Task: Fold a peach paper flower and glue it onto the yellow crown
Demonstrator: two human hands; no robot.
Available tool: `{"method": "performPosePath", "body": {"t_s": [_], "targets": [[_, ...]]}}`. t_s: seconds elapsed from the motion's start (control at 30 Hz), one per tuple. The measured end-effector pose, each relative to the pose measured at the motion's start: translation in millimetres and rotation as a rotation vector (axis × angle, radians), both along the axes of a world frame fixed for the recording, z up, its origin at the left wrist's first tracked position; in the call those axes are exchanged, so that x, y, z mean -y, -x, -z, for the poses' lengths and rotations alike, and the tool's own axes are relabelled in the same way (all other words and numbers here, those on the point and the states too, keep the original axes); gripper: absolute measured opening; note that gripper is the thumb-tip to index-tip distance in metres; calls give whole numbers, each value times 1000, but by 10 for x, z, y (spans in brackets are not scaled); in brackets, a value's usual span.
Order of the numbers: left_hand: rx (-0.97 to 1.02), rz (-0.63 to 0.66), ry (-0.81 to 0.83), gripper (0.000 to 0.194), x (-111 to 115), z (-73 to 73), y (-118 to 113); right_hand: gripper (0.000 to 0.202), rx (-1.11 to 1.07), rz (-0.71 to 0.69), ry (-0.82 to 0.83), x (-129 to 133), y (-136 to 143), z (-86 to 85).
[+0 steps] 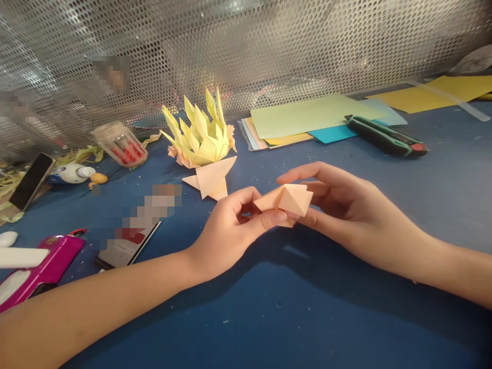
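Note:
Between my two hands, above the blue table, is a small folded piece of peach origami paper (295, 198) with pointed corners. My left hand (234, 225) pinches its left side, thumb in front and fingers curled behind. On the other side, my right hand (342, 205) grips the lower right edge with the thumb, its index finger arched over the top. Just beyond my left hand lies another folded peach paper piece (213, 177). Behind that stands a yellow paper flower (205, 138) with upright pointed petals and peach folds around its base.
Coloured paper sheets (307, 115) are stacked at the back right, with a black and green utility knife (386, 137) on their edge. At left are a phone (130, 246), a magenta device (57, 259), a tipped clear jar (122, 146) and another phone (33, 179). Perforated metal (269, 46) borders the back.

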State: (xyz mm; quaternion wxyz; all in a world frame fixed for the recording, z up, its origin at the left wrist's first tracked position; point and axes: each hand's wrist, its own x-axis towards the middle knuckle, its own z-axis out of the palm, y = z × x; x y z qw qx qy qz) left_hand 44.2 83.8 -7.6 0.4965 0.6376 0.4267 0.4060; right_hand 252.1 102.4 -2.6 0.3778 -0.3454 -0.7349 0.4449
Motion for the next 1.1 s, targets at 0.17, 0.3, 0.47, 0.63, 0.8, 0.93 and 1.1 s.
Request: {"method": "performPosePath", "body": {"t_s": [0.17, 0.3, 0.47, 0.63, 0.8, 0.93, 1.1], "targets": [[37, 6, 8, 35, 3, 17, 1, 35, 1, -6, -17, 0, -23, 42], [148, 82, 81, 26, 4, -1, 0, 33, -5, -12, -32, 18, -9, 7], [216, 100, 92, 24, 17, -31, -5, 33, -29, -11, -11, 30, 25, -29], [192, 62, 60, 23, 28, -29, -14, 40, -57, -74, 54, 23, 36, -3], [134, 41, 56, 25, 21, -10, -9, 39, -46, -71, 50, 32, 14, 21], [76, 38, 49, 26, 25, 7, 11, 37, 21, -61, -34, 43, 5, 34], [52, 48, 27, 29, 24, 3, 17, 37, 73, -66, -114, 57, 5, 54]]}}
